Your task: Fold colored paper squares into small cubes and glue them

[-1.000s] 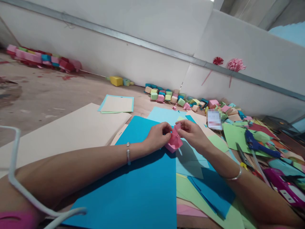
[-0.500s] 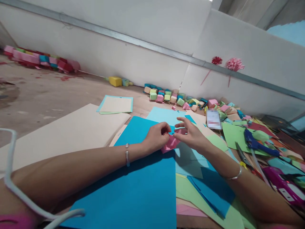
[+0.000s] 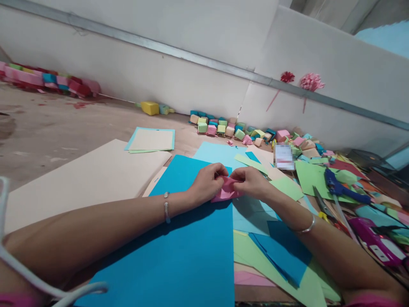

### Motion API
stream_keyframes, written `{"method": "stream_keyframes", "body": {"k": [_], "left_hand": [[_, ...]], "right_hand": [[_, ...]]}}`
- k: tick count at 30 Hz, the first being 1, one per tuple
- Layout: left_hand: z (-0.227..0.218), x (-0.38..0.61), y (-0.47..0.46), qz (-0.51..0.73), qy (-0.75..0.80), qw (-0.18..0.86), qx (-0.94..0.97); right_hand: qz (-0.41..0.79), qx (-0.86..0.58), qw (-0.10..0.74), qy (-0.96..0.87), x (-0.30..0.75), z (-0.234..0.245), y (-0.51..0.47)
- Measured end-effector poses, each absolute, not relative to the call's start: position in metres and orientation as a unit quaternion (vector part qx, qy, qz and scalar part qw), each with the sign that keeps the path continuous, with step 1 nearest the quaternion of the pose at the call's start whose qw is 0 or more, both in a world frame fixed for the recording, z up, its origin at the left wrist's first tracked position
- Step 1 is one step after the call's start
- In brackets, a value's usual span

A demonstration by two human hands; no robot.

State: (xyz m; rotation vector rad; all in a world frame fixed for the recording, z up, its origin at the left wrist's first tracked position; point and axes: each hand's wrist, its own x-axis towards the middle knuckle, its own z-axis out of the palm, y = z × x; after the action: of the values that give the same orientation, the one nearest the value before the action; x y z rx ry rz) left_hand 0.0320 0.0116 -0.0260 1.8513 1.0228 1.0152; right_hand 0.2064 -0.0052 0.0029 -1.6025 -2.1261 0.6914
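Between my two hands is a small folded piece of pink paper point(image 3: 226, 189), held just above the right edge of a large blue sheet point(image 3: 179, 238). My left hand point(image 3: 207, 182) pinches its left side, thumb and fingertips together. On the other side my right hand point(image 3: 249, 181) is closed on the paper's right edge, its fingers curled. The fingers cover parts of the fold. Under my right forearm lie light blue sheets point(image 3: 252, 215), a darker blue piece point(image 3: 289, 247) and green paper point(image 3: 255, 256).
A large cream sheet point(image 3: 89, 179) lies left, with a small paper stack point(image 3: 150, 140) behind it. Small coloured paper boxes point(image 3: 220, 128) line the wall. Scissors point(image 3: 321, 202), a blue glue gun point(image 3: 341, 189) and a magenta power strip point(image 3: 377, 241) are at right. A white cable point(image 3: 35, 277) crosses lower left.
My right hand has closed from spread fingers to a grip on the pink paper, which now looks flatter and wider. A light green strip shows behind the hand. The view has shifted slightly.
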Motion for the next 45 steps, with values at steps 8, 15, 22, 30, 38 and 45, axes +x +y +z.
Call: {"method": "stream_keyframes", "body": {"k": [8,15,22,30,38,45], "left_hand": [[-0.021,0.031,0.008,0.386,0.355,0.362,0.771],[-0.022,0.031,0.009,0.353,0.363,0.351,0.787],[-0.025,0.031,0.008,0.324,0.386,0.391,0.77],[-0.022,0.032,0.012,0.405,0.425,0.413,0.696],[-0.028,0.029,0.028,0.507,0.507,0.394,0.575],[-0.029,0.032,0.017,0.481,0.447,0.451,0.605]], "right_hand": [[0.256,-0.576,0.155,-0.761,0.208,0.01,-0.002],[0.25,-0.573,0.136,-0.768,0.21,0.014,-0.001],[0.238,-0.581,0.165,-0.761,0.214,0.013,-0.001],[0.202,-0.53,0.379,-0.731,0.212,0.008,0.002],[0.297,-0.545,0.475,-0.624,0.198,-0.008,-0.005],[0.291,-0.503,0.437,-0.687,0.187,-0.012,-0.015]]}}
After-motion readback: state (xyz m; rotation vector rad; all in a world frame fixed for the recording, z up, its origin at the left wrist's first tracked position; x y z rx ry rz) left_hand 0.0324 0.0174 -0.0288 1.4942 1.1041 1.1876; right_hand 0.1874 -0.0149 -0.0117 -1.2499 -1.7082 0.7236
